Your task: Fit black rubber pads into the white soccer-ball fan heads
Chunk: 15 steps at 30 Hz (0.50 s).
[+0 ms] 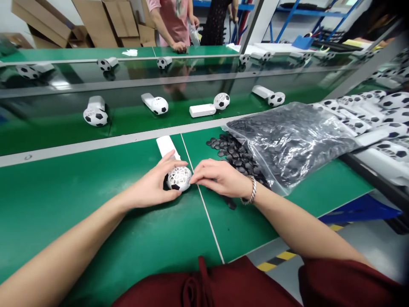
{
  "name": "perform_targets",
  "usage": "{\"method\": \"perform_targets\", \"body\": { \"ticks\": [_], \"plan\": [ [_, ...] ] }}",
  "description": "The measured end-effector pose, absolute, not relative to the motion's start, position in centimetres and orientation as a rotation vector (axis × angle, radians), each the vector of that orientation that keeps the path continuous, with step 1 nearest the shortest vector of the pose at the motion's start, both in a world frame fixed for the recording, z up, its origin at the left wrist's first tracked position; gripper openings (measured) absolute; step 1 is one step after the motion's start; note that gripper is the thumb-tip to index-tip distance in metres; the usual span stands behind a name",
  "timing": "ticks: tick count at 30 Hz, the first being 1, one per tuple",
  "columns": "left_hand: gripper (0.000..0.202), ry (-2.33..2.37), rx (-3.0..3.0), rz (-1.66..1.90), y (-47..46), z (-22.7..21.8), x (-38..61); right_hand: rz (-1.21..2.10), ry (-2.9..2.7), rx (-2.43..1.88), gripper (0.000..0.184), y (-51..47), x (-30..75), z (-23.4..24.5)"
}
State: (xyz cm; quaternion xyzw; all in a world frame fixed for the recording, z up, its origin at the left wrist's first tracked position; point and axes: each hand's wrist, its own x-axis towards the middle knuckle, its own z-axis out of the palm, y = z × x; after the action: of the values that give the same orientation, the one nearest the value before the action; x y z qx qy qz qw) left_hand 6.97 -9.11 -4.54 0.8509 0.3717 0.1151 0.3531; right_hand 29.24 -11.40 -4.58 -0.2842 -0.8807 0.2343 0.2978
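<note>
Smooth white plastic football-patterned device (pixel 180 175), matt black pieces (pixel 239 156), glossy crinkled plastic bag (pixel 294 140), smooth green tabletop (pixel 76 183)

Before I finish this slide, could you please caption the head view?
Left hand holds a football-patterned device, right hand at its edge, near black pieces.

The football-shaped piece (pixel 179 178) is white with black patches, its handle (pixel 165 146) plain white. The loose chips (pixel 244 160) are black, the tabletop (pixel 96 179) green, and the floor tape (pixel 284 256) striped yellow and black.

Cardboard boxes (pixel 94 25) stand back left, blue shelving (pixel 315 13) back right.
</note>
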Motion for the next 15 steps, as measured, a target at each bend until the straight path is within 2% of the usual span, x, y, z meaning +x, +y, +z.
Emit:
{"method": "perform_targets", "body": {
  "ticks": [4,8,15],
  "plan": [
    [0.056,1.007,2.201,0.405,-9.8,-4.9,7.9,0.588,-2.317,-0.724,0.014,-11.1,28.5,-5.4],
    [0.041,1.046,2.21,0.488,-10.2,-5.1,8.6,0.687,-2.187,-0.792,0.002,-11.0,28.0,-5.9],
    [0.033,1.016,2.206,0.575,-10.2,-5.7,8.8,0.908,-1.958,-0.922,0.014,-11.0,27.3,-7.1]
  ]
}}
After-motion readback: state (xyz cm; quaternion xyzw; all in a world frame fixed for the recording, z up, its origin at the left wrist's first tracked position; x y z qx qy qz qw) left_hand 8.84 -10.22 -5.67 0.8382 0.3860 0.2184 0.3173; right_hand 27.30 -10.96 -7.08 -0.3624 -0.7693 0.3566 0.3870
